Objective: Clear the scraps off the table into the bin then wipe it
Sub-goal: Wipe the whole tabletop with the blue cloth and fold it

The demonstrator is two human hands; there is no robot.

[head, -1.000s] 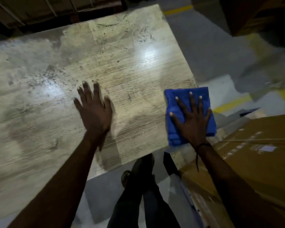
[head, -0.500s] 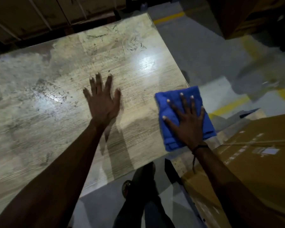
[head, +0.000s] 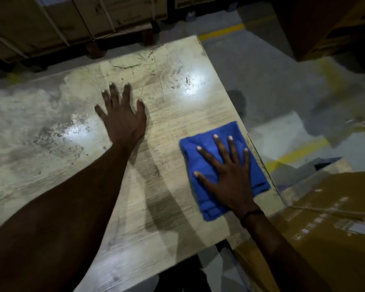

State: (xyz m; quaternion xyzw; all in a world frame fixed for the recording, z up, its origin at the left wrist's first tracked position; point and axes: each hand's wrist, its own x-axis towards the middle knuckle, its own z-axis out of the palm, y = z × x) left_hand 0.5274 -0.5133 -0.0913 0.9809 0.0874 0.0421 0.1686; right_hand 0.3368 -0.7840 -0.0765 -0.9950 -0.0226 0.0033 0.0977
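Head view: we saw both of the person's bare arms reaching over a pale, wood-grain table whose surface was scratched, mottled with grey smears toward its left part, and marked by two bright reflections of overhead light. The left hand lay flat, palm down, on the bare tabletop near the middle, its fingers straight and spread apart, grasping nothing. The right hand lay flat, palm down, on a folded blue cloth, its fingers splayed wide across the fabric and pressing on it rather than curling around it; a dark band circled the right wrist. The cloth rested on the table close to its right edge, well apart from the left hand, with its lower folds projecting beyond the heel of the palm. We saw no loose scraps on the visible tabletop. To the right of the table, a brown cardboard box stood just beside its near corner. Beyond it lay a grey floor crossed by yellow lines, and stacked cartons stood beyond the table's far edge.
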